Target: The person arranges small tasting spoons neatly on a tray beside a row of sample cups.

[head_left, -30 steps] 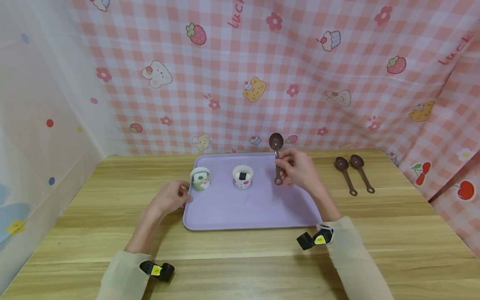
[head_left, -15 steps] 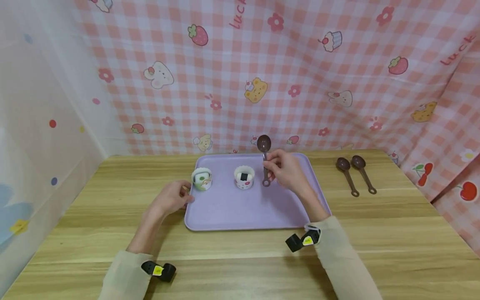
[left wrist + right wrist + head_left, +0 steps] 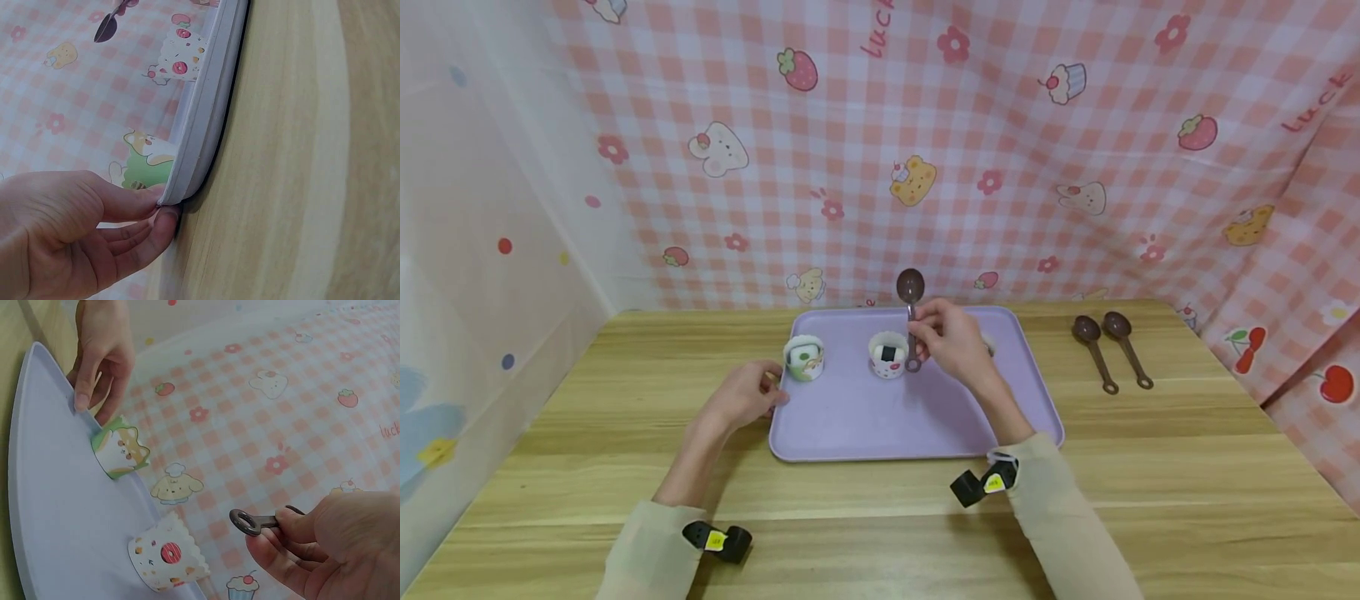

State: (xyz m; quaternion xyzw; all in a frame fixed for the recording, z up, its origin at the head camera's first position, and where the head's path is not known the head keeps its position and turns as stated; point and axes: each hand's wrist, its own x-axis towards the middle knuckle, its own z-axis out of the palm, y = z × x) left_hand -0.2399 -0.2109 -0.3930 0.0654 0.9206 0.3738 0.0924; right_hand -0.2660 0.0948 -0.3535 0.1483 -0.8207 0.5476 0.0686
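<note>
Brown spoon (image 3: 911,286), pinched in right hand (image 3: 953,340); well apart from it, left hand (image 3: 745,396), gripping lilac tray (image 3: 865,429)

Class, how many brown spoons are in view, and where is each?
3. The first spoon is pinched in the right hand. The second spoon and third spoon lie side by side on the table, right of the tray. No others show.

3 glossy plastic spoons (image 3: 911,284), smooth matt tray (image 3: 865,423), paper cups (image 3: 161,555), wood-grain tabletop (image 3: 835,517)
</note>
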